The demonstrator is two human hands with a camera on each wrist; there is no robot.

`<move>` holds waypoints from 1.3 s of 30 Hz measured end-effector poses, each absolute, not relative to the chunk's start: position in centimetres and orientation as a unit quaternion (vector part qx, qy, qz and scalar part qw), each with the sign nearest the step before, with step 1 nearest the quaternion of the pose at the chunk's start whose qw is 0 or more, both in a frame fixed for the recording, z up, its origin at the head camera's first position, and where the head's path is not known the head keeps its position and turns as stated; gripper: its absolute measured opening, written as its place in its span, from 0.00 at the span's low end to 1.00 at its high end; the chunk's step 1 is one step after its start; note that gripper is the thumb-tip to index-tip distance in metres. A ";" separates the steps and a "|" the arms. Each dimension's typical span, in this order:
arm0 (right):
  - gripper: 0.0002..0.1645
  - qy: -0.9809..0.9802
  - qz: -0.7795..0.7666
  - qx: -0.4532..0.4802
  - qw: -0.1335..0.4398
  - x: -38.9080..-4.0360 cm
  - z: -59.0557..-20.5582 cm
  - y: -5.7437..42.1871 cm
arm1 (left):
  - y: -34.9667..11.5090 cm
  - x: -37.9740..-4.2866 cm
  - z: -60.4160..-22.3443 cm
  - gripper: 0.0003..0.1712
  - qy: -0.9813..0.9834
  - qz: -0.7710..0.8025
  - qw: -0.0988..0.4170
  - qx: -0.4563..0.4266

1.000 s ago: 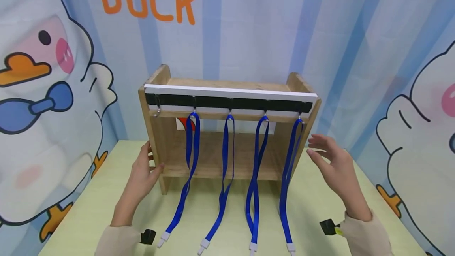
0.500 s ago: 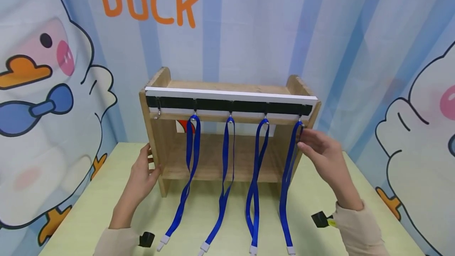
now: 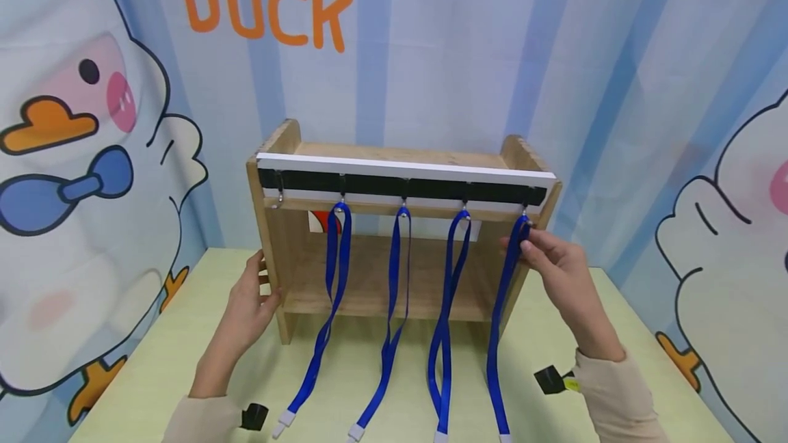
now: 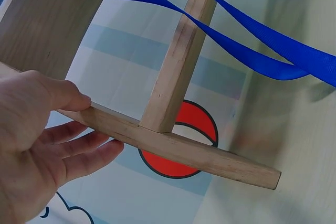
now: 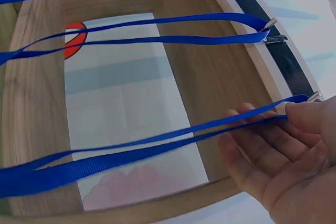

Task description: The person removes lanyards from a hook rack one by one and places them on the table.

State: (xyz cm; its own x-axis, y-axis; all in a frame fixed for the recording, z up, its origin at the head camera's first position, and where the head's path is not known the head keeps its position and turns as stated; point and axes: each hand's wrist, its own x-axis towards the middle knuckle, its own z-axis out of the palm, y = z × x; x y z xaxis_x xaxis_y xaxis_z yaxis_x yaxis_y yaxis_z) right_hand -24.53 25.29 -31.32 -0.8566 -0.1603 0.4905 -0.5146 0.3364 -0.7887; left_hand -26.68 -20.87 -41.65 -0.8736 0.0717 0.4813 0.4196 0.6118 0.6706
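Note:
A wooden shelf stands on the table, with a white-and-black hook rail along its upper front. Several blue lanyards hang from the rail's metal hooks, their white clips reaching down toward the viewer. My left hand grips the shelf's left side panel, thumb on the front edge and fingers around the outside. At the far right, my right hand pinches the rightmost lanyard just below its hook. In the right wrist view the thumb lies over the strap and the fingers are behind it.
The leftmost hook carries no lanyard. Pale yellow table surrounds the shelf, and a blue striped duck curtain hangs close behind. A white panel with part of a print shows through the shelf's open back.
My right hand has moved left from beside the shelf to the rightmost lanyard and now pinches it near the top. The left hand stays on the side panel.

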 end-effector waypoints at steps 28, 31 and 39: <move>0.16 -0.798 0.547 0.169 0.188 -24.1 -30.1 24.6 | -21.0 -26.6 -41.5 0.41 -0.876 -0.413 0.205 -0.140; 0.15 -0.794 0.551 0.173 0.191 -24.1 -29.8 24.6 | -21.0 -26.6 -41.5 0.41 -0.877 -0.413 0.202 -0.137; 0.13 -0.788 0.551 0.190 0.198 -23.7 -29.6 24.5 | -21.1 -26.6 -41.7 0.40 -0.875 -0.415 0.204 -0.141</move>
